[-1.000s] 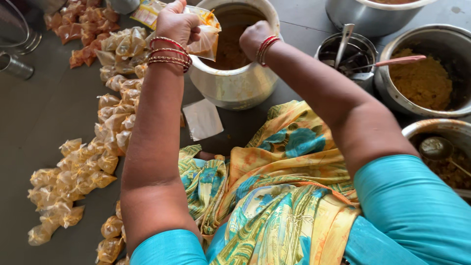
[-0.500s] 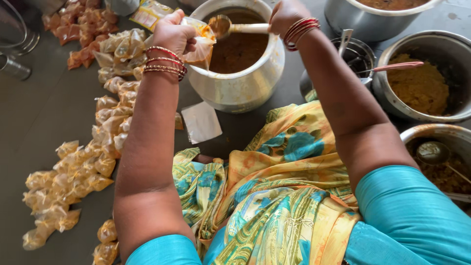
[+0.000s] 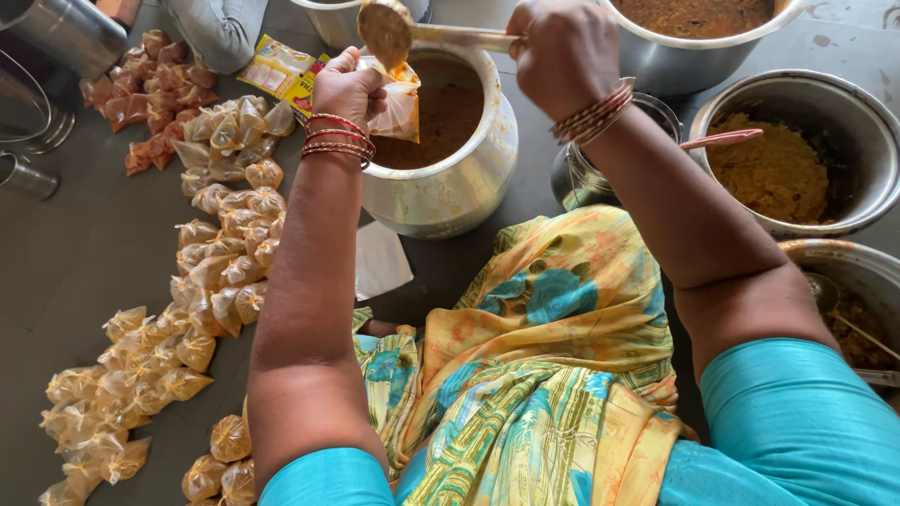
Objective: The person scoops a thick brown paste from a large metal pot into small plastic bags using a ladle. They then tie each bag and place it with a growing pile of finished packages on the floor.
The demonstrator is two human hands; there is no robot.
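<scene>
Looks like a bulk food-prep kitchen working right on the floor: big steel pots (image 3: 797,169) of cooked food are sitting just right of the fingers (image 3: 361,80), and rows of small filled plastic pouches (image 3: 225,272) are lying on the grey floor (image 3: 84,253) to their left.

Shiny metal ladle (image 3: 386,30), clear glossy plastic bag (image 3: 396,105), dull scuffed metal pot (image 3: 450,178). Crinkled shiny plastic packets (image 3: 220,272) near left edge of smooth matt grey floor (image 3: 84,253). Soft printed cloth (image 3: 534,375).
</scene>
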